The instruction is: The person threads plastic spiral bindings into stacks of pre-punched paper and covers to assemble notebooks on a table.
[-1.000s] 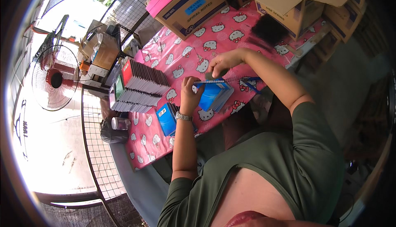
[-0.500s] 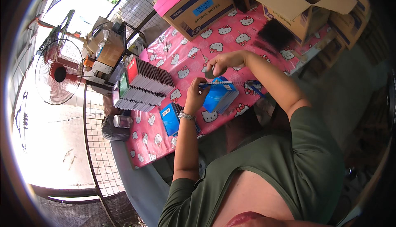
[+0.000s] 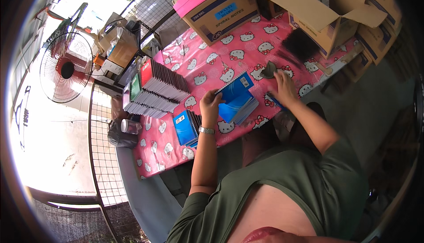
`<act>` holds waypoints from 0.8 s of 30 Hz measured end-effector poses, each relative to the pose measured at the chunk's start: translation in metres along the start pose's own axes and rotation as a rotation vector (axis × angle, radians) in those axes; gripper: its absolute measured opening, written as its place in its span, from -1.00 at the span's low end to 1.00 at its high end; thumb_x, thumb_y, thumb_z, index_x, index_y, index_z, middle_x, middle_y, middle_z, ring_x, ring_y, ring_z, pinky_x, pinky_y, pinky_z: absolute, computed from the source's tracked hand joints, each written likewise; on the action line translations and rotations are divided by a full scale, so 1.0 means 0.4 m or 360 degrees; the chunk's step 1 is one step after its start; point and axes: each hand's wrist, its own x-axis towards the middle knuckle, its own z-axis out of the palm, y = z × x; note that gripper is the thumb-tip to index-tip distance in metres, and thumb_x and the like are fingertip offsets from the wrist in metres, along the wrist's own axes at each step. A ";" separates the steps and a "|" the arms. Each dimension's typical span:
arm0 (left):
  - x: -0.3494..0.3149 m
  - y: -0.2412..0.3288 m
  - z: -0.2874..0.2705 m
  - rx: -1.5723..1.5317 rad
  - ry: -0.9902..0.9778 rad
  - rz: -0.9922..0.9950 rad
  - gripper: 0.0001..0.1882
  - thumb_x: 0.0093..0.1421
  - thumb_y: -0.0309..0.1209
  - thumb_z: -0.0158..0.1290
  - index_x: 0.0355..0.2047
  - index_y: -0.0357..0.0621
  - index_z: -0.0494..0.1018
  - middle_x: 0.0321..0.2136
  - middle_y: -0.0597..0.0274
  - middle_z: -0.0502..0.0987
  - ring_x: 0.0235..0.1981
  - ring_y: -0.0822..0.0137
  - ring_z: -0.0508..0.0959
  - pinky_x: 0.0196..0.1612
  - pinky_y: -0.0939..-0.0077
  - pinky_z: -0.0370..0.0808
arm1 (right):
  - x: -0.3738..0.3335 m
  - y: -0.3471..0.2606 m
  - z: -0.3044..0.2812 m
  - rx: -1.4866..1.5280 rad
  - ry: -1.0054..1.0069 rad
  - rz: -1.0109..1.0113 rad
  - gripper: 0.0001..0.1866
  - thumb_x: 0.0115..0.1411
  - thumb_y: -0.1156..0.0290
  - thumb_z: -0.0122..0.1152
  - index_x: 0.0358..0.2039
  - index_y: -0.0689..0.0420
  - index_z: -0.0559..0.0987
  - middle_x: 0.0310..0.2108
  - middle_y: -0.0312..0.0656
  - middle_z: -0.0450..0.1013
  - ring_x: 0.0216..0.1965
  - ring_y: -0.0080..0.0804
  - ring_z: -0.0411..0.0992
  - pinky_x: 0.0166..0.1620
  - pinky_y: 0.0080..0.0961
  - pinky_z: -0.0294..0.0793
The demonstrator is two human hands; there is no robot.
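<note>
My left hand (image 3: 210, 104) is closed on the left edge of a blue notebook (image 3: 235, 88), its thumb on the cover. The notebook lies tilted over a stack of blue notebooks (image 3: 244, 111). To the right, my right hand (image 3: 285, 89) is low over the table with its fingers apart. Just beyond its fingertips lies a small dark grey object (image 3: 268, 70) whose kind I cannot make out. Partly under that hand is a slim dark blue thing (image 3: 277, 102). Left of my left wrist sits another pile of blue spiral notebooks (image 3: 185, 128).
Tall stacks of notebooks (image 3: 159, 86) with red and green covers stand at the left. A heap of black spiral coils (image 3: 300, 44) lies far right, by an open carton (image 3: 329, 26). A closed carton (image 3: 221, 15) stands at the back. A fan (image 3: 67, 69) is beyond the table.
My right hand has let go of the grey object and moved right, toward me. The notebook in my left hand has tipped from edge-on to cover up. The view has shifted slightly.
</note>
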 end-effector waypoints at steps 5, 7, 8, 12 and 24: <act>-0.035 -0.013 0.056 -0.0013 0.0280 0.0092 -0.79 0.24 -0.53 0.14 -0.15 -0.42 0.54 -0.38 0.22 0.60 -0.47 0.43 0.61 -0.39 0.62 0.53 | -0.092 -0.040 -0.092 0.0096 -0.0678 0.0139 -0.39 0.04 0.21 0.40 0.10 0.13 0.46 -0.04 -0.06 0.44 0.10 -0.05 0.34 0.13 -0.19 0.33; -0.056 -0.031 0.058 0.0184 0.0427 0.0200 -0.80 0.23 -0.51 0.16 -0.17 -0.37 0.57 -0.44 0.22 0.63 -0.49 0.46 0.62 -0.40 0.63 0.51 | -0.032 -0.132 -0.158 0.0701 -0.0422 0.0121 -0.45 0.03 0.23 0.40 0.04 0.12 0.51 -0.08 -0.09 0.46 0.04 -0.08 0.38 0.10 -0.20 0.35; -0.056 -0.032 0.065 0.0279 0.0447 0.0258 -0.80 0.23 -0.52 0.15 -0.16 -0.39 0.56 -0.42 0.21 0.63 -0.48 0.46 0.61 -0.39 0.63 0.52 | -0.001 -0.186 -0.190 0.0989 -0.0288 0.0122 -0.47 0.03 0.24 0.40 0.01 0.12 0.54 -0.10 -0.10 0.47 0.01 -0.10 0.40 0.08 -0.21 0.36; -0.073 -0.032 0.087 0.0600 0.0481 0.0432 -0.78 0.22 -0.58 0.13 -0.13 -0.42 0.56 -0.40 0.19 0.64 -0.47 0.50 0.60 -0.36 0.63 0.55 | 0.069 -0.328 -0.221 0.0872 -0.0109 -0.0434 -0.50 0.03 0.24 0.41 -0.01 0.11 0.57 -0.13 -0.18 0.46 -0.09 -0.20 0.40 0.06 -0.22 0.34; -0.117 0.048 0.099 0.1140 0.0535 0.0810 -0.78 0.10 -0.62 0.13 -0.21 -0.24 0.58 -0.37 0.13 0.65 -0.38 0.27 0.65 -0.27 0.46 0.56 | 0.081 -0.330 -0.189 0.2062 -0.1143 0.0548 -0.62 0.23 0.23 0.24 -0.02 0.19 0.54 -0.25 -0.11 0.54 -0.23 -0.44 0.49 -0.12 -0.44 0.47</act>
